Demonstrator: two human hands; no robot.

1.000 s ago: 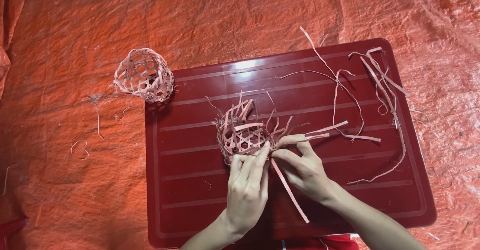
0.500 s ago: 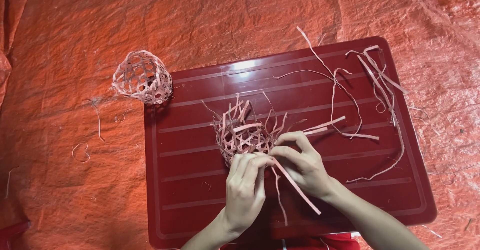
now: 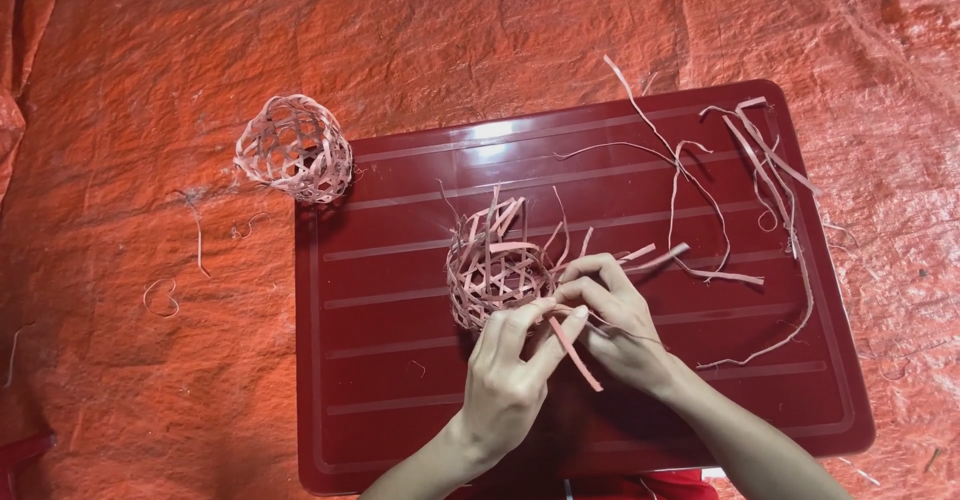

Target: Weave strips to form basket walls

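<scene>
Across the centre of the frame lies a dark red tray [image 3: 400, 420] on orange sheeting [image 3: 150, 50]. On it, the half-woven ball [image 3: 497, 270] has turned since a moment ago, loose ends now upward. Left hand [image 3: 512, 380] pinches a strip [image 3: 575, 353] at its rim; right hand [image 3: 615, 315] grips beside it. Upper left, a finished ball [image 3: 295, 150]; upper right, spare strips [image 3: 770, 160], nothing blocking.

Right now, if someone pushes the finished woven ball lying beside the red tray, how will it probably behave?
The woven ball looks round, so a push would probably make it roll across the orange sheet. Its open lattice of thin strips suggests it is very light for its size. It may dent under firm squeezing, though the closed weave probably springs back a little.
</scene>
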